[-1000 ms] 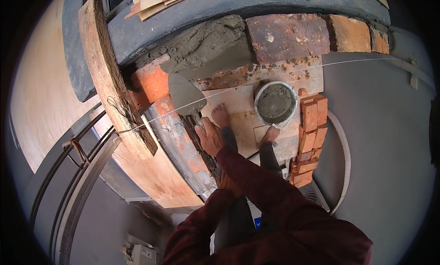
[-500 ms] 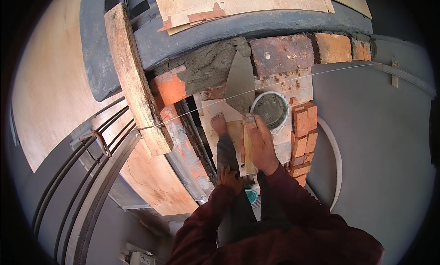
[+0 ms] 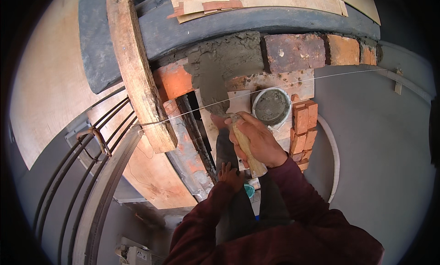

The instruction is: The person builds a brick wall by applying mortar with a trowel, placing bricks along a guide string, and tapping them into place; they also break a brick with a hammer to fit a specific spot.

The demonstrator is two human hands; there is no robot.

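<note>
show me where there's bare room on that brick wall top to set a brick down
The free stretch is the wet mortar bed, bordered by the orange brick on its left and the dark laid brick on its right. Below the string line it is crowded: the mortar bucket, the stacked bricks and the right hand gripping the trowel handle.

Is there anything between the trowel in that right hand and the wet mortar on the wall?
Only the thin taut string line crosses just in front. The right hand grips the trowel by its wooden handle, and the mortar bed lies open beyond it. The mortar bucket sits to the side.
</note>
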